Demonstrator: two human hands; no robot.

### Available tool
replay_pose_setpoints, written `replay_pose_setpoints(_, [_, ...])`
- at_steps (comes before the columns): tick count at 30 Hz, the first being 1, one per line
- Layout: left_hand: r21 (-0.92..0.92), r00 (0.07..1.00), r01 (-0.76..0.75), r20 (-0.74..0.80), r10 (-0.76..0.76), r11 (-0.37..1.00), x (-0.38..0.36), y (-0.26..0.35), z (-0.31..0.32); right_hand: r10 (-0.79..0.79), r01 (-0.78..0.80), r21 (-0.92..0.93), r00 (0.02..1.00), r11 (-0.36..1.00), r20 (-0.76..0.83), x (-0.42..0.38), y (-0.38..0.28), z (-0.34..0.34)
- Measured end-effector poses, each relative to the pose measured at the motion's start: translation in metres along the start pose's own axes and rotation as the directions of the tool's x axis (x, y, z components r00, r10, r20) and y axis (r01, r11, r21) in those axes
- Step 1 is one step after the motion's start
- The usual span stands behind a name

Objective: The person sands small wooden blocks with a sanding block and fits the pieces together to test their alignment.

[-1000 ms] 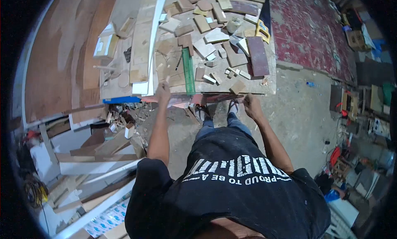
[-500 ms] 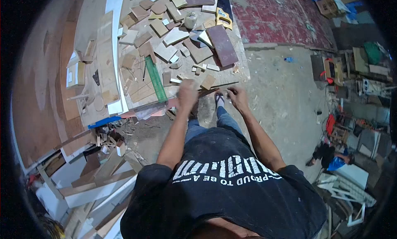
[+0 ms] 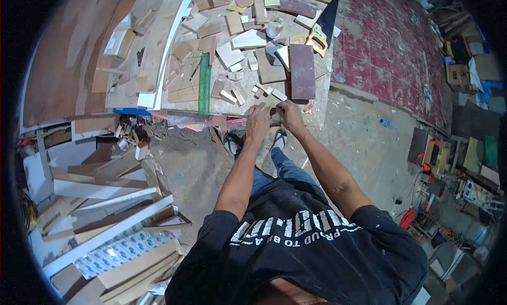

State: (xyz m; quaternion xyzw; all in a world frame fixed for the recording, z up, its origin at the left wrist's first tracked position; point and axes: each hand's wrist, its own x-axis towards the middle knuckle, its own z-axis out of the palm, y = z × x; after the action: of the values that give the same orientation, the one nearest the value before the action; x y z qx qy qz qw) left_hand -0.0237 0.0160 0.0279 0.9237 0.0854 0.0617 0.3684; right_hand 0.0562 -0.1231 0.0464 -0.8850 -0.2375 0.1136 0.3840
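At the table's front edge, a small tan wooden block (image 3: 272,102) shows between my two hands, partly hidden by them. My left hand (image 3: 258,119) is closed at its left side, fingers bent onto it. On the other side, my right hand (image 3: 290,116) has its fingers pinched together at the block's right end. Small light wood offcuts (image 3: 261,89) lie just beyond the fingers. A dark red-brown board (image 3: 302,72) rests beyond my right hand, and a green ruler (image 3: 204,86) lies to the left.
A handsaw with a yellow handle (image 3: 318,39) lies at the far right of the worktable (image 3: 240,108). A glass jar (image 3: 274,28) stands among several wood pieces. Scrap boards (image 3: 105,189) are heaped at lower left. A plastic bottle (image 3: 386,123) lies on the floor.
Both hands have moved forward to the table edge and closer together, around the wooden block. The head view has shifted, showing more of the scrap pile and both feet.
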Motion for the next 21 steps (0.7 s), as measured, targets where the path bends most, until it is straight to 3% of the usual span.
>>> replay_pose_setpoints(11, [-0.002,0.998,0.016,-0.055,-0.016,1.000,0.001,0.004,0.003,-0.061,0.077,-0.132,0.991,0.988,0.121,0.004,-0.001,-0.006])
replay_pose_setpoints(13, [-0.011,0.998,0.030,-0.061,-0.031,0.999,-0.002,0.002,0.005,-0.168,0.226,-0.271,0.961,0.936,0.219,0.005,-0.003,-0.005])
replay_pose_setpoints(14, [-0.022,0.997,0.029,-0.068,-0.031,0.999,-0.003,0.001,0.005,-0.171,0.229,-0.272,0.961,0.935,0.219,0.006,-0.005,-0.004])
replay_pose_setpoints(16, [-0.035,0.996,0.022,-0.086,-0.025,0.999,0.001,0.009,-0.001,-0.309,0.411,-0.330,0.895,0.850,0.322,0.008,-0.016,0.000])
replay_pose_setpoints(17, [-0.080,0.993,0.058,-0.097,-0.066,0.995,0.001,0.015,-0.004,-0.254,0.437,-0.395,0.864,0.808,0.435,0.011,-0.022,0.002])
replay_pose_setpoints(21, [-0.194,0.957,0.066,-0.265,-0.117,0.979,0.006,0.008,0.015,-0.122,0.323,-0.418,0.890,0.849,0.440,0.014,-0.021,0.006])
